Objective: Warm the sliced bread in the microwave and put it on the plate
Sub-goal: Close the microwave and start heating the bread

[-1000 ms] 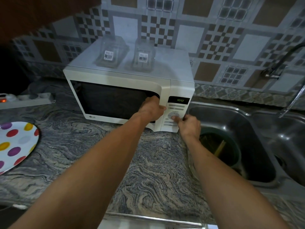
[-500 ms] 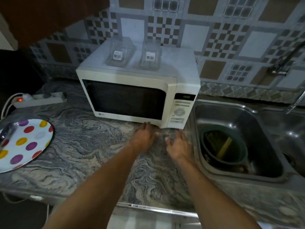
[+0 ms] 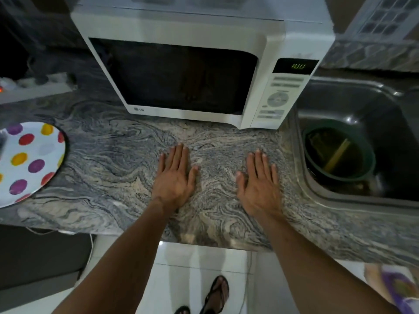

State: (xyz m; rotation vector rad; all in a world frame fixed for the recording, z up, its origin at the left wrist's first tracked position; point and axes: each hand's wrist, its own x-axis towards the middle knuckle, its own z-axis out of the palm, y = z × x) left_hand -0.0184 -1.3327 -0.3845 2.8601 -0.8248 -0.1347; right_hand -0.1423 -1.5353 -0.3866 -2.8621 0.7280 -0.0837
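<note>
Fingers straight, both: left hand and right hand flat on tabletop, frame centre, below microwave.

Both hands left microwave, now flat on counter.

This is a home kitchen. A white microwave with a dark door window and a lit green display stands at the back of a bench of swirled grey and beige stone. To its right a stainless steel sink is sunk into the bench, with a dark green pot standing in the basin. A white plate with coloured dots lies at the left edge. Patterned wall tiles show behind, a power strip lies at the far left, and white floor tiles lie below.
</note>
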